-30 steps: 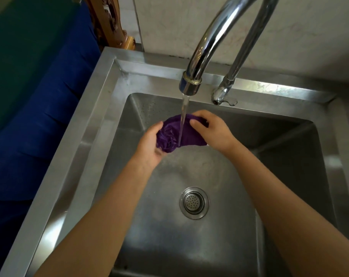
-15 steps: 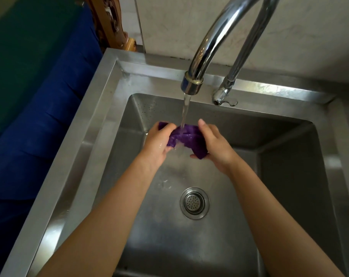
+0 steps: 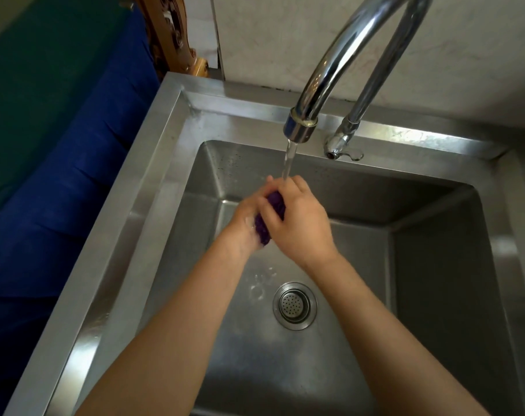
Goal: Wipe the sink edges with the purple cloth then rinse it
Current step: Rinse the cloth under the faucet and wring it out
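The purple cloth (image 3: 270, 217) is bunched into a tight wad, pressed between my two hands over the steel sink (image 3: 153, 175). My left hand (image 3: 245, 219) grips it from the left and below. My right hand (image 3: 297, 219) closes over it from the right and on top, hiding most of it. A stream of water (image 3: 289, 159) falls from the chrome faucet spout (image 3: 300, 129) onto my right hand's fingers and the cloth. Drops and foam lie on the basin floor below.
The round drain strainer (image 3: 295, 305) sits in the basin floor, below my hands. The faucet's base and small lever (image 3: 342, 145) stand on the back rim. Blue fabric (image 3: 60, 175) lies left of the sink, with carved wood (image 3: 171, 34) at the back corner.
The cloth was spread open under the stream between my hands. Both hands have come together and squeezed it into a small wad, my right hand now lying over it.
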`<action>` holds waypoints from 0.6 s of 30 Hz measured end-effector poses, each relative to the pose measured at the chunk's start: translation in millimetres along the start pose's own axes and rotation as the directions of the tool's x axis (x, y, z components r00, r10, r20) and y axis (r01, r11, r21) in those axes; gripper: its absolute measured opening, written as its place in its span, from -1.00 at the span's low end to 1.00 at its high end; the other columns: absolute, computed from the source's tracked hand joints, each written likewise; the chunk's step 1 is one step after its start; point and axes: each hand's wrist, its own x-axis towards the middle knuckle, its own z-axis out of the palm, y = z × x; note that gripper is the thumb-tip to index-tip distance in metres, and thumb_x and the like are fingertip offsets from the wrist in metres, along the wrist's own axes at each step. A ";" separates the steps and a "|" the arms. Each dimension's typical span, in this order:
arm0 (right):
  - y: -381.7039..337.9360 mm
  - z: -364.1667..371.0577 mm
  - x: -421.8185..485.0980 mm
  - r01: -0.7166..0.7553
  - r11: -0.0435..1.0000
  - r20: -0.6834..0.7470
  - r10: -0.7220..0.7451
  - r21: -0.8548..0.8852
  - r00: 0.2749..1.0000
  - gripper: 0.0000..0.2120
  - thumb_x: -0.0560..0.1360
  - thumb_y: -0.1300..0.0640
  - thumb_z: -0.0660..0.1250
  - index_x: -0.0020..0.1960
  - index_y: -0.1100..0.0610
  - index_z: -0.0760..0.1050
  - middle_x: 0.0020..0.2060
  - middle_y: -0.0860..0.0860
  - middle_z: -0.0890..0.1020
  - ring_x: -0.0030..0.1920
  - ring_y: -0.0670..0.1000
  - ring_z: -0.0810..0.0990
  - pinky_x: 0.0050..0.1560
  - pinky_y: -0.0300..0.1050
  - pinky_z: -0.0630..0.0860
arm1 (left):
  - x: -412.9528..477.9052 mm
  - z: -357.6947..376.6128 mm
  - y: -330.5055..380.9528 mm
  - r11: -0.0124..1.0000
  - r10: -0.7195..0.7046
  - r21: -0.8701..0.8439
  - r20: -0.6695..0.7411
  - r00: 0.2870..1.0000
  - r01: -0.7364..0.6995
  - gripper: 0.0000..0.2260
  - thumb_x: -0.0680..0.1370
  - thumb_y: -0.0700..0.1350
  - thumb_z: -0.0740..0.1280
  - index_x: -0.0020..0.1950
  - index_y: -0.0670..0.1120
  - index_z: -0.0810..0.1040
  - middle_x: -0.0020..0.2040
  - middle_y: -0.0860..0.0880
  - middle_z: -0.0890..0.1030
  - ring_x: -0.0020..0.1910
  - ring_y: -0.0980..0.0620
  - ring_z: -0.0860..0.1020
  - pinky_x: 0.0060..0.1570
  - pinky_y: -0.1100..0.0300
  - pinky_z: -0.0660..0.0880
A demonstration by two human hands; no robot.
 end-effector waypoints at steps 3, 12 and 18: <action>-9.2 13.1 5.9 -0.001 0.982 -0.140 -0.026 -0.191 0.990 -0.66 0.51 -0.13 0.21 -0.14 0.17 0.46 -0.19 0.09 0.55 -0.28 0.16 0.54 -0.36 -0.07 0.37 | -5.4 3.2 -9.9 0.974 0.110 -0.210 0.089 0.990 -0.090 -0.43 0.57 0.09 0.02 -0.46 0.00 0.67 -0.45 0.06 0.64 -0.38 0.16 0.63 -0.41 0.33 0.53; 16.7 15.5 46.3 -0.271 0.960 -0.063 0.266 -0.072 0.962 -0.59 0.58 -0.04 0.05 -0.40 0.10 0.32 -0.43 0.06 0.49 -0.27 0.22 0.56 -0.29 -0.06 0.37 | -5.3 16.6 -2.4 0.982 0.099 0.180 -0.276 0.956 -0.050 -0.48 0.56 -0.06 0.13 -0.61 -0.03 0.45 -0.69 0.03 0.35 -0.73 0.09 0.32 -0.69 0.38 0.18; 39.5 8.5 48.4 -0.413 0.890 0.143 0.391 0.192 0.909 -0.57 0.56 -0.17 0.03 -0.04 0.14 0.49 -0.21 0.08 0.60 -0.16 0.09 0.57 -0.06 0.03 0.52 | 3.9 7.0 2.5 0.903 0.378 0.356 -0.396 0.837 -0.239 -0.65 0.54 0.11 0.23 -0.34 -0.08 0.52 -0.42 -0.02 0.57 -0.46 0.02 0.56 -0.46 0.17 0.52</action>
